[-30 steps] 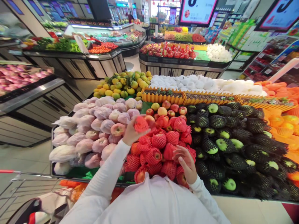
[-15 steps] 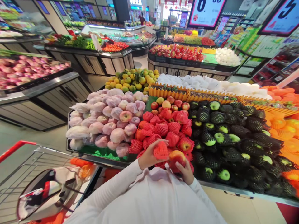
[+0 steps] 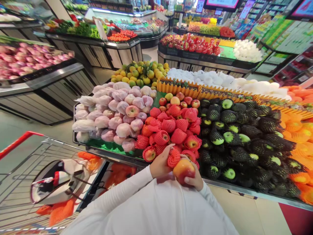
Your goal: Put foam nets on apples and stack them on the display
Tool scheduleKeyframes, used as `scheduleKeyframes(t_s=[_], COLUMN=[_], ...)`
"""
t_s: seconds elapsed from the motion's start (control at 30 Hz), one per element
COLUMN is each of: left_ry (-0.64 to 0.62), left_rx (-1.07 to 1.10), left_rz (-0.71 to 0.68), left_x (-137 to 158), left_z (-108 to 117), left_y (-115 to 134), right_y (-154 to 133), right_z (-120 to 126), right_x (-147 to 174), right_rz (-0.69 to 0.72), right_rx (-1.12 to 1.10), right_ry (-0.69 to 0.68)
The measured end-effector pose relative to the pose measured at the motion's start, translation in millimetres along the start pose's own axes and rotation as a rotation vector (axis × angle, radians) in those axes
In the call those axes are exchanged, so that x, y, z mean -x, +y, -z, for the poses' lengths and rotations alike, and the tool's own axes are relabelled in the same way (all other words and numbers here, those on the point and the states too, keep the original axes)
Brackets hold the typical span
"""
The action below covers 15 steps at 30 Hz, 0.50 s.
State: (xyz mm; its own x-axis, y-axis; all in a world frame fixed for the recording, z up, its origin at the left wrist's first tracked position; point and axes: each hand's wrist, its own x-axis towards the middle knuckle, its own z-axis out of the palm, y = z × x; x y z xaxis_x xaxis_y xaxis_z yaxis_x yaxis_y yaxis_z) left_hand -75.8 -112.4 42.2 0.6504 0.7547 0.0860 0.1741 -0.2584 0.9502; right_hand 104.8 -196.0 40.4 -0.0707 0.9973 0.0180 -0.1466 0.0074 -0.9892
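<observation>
Close to my body, my right hand (image 3: 196,180) grips a bare red-and-yellow apple (image 3: 183,170), its thumb across the lower side. My left hand (image 3: 159,165) is closed around a red foam net (image 3: 174,158) just left of the apple. The net looks crumpled and touches or nearly touches the fruit; I cannot tell which. Just beyond both hands lies a pile of apples in red foam nets (image 3: 168,126), with several bare apples (image 3: 175,100) at its back.
Pale wrapped fruit (image 3: 123,129) lies left of the pile, dark-netted green fruit (image 3: 234,137) right. Orange-netted fruit (image 3: 299,156) is farther right, yellow-green fruit (image 3: 139,73) behind. A shopping cart (image 3: 22,156) with a bag (image 3: 61,179) stands at lower left.
The apple has turned and risen slightly, with my right hand around it. My left hand and the foam net have come closer to it. The view has tilted downward.
</observation>
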Motion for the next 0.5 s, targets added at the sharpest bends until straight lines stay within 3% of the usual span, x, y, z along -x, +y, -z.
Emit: scheduleKeyframes(t_s=[0.17, 0.33, 0.43, 0.5], left_ry=[-0.026, 0.028, 0.150, 0.220], left_rx=[-0.033, 0.038, 0.206, 0.427], left_rz=[-0.030, -0.024, -0.010, 0.009], left_x=[-1.7, -13.8, -22.6, -27.0], left_z=[-3.3, -0.7, -1.5, -5.5], left_y=[11.5, 13.3, 8.9, 5.3], right_y=[13.1, 6.6, -3.0, -8.2], right_z=[19.7, 46.0, 62.6, 72.6], right_x=[12.5, 15.0, 12.3, 11.6], right_rz=[-0.094, -0.011, 0.042, 0.065], right_rx=[-0.172, -0.228, -0.206, -0.163], right_ry=[0.170, 0.224, 0.214, 0.224])
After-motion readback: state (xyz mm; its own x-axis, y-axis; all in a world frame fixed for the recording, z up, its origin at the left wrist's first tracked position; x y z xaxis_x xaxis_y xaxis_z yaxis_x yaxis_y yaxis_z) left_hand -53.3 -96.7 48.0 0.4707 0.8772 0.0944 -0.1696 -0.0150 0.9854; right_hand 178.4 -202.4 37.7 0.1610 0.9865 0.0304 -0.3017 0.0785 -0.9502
